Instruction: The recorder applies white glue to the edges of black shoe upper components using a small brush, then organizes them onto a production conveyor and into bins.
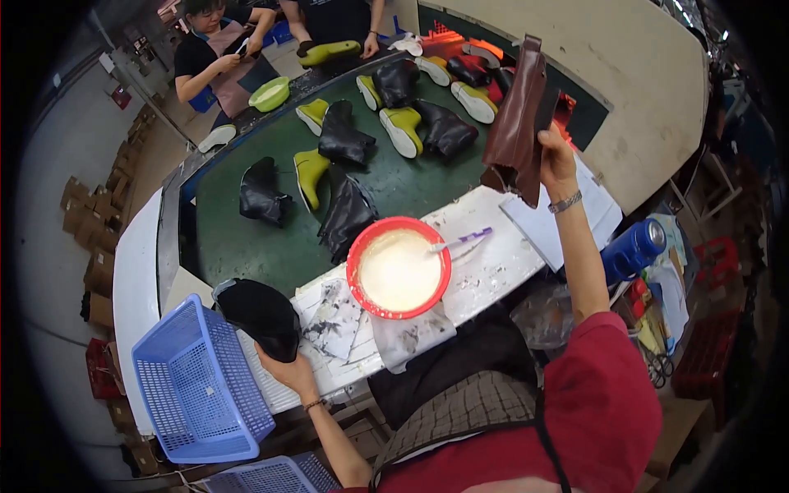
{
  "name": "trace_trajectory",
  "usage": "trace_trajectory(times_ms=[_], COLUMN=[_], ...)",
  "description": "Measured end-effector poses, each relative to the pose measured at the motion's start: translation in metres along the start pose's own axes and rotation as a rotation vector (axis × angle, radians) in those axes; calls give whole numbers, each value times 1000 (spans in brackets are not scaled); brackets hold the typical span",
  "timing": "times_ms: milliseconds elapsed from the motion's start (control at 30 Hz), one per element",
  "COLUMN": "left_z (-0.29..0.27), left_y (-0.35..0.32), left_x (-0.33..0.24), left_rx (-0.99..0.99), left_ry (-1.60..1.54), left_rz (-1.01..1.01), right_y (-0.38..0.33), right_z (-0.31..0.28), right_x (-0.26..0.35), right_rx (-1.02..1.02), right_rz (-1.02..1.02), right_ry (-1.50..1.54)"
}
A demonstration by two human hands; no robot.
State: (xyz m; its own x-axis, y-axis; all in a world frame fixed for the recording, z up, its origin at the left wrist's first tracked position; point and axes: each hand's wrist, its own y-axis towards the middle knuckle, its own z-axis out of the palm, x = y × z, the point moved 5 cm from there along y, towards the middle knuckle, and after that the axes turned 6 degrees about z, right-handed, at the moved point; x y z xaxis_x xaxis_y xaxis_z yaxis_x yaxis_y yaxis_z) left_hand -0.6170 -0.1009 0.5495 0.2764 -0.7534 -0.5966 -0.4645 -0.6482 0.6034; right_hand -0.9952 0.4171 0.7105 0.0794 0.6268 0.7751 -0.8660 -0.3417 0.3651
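Right hand (556,160) raised on an outstretched arm, fingers clamped on the lower edge of a brown leather boot upper (516,123), held upright in the air beyond the red bowl (399,267), over the far right corner of the table (493,271). Metal watch band on that wrist. Left hand (289,371) down at the near left of the bowl, fingers closed on the bottom of a black boot upper (261,316), which sits at the table's left edge, just beside a blue plastic basket (197,382). Bowl stands mid-table, full of pale creamy glue; a white-and-purple brush (464,240) rests on its right rim, handle pointing away to the right. Smeared paper sheets (333,316) lie left of the bowl, between it and the black upper. Table top white and stained. Behind the bowl runs a dark green conveyor belt (246,246) carrying black boot uppers on yellow-green lasts (345,177), spread well apart toward the far end. Blue cylinder bottle (631,251) right of the bowl, past the right forearm. Second blue basket (271,475) near the lower edge, below the first. Two other people stand at the belt's far end; one person's hand holds a yellow-green last (329,52).
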Motion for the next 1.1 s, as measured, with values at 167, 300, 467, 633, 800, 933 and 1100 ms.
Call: trace_trajectory(times_ms=[167, 300, 467, 633, 800, 933, 1100], left_z=[-19, -9, -28, -38, -27, -32, -31], left_y=[-4, 9, 14, 9, 2, 7, 10], left_x=[17, -12, -8, -1, 10, 5, 10], left_rx=[-6, -7, -64, -83, -49, -19, 8], left_ry=[-10, -36, 14, -4, -6, -53, -80], left_rz=[-79, -34, 7, -23, -90, -136, -154], right_y=[4, -16, 0, 3, 18, 58, 59], right_z=[41, 143, 247, 369, 427, 472, 540], right_x=[-9, 25, -1, -52, -141, -160, -220], right_rx=[-31, 10, 436, 726, 896, 812, 973], right_rz=[20, -29, -360, -95, 474, 588, 806], right_ry=[-165, -841, -1404, -1204, -688, -446, -610])
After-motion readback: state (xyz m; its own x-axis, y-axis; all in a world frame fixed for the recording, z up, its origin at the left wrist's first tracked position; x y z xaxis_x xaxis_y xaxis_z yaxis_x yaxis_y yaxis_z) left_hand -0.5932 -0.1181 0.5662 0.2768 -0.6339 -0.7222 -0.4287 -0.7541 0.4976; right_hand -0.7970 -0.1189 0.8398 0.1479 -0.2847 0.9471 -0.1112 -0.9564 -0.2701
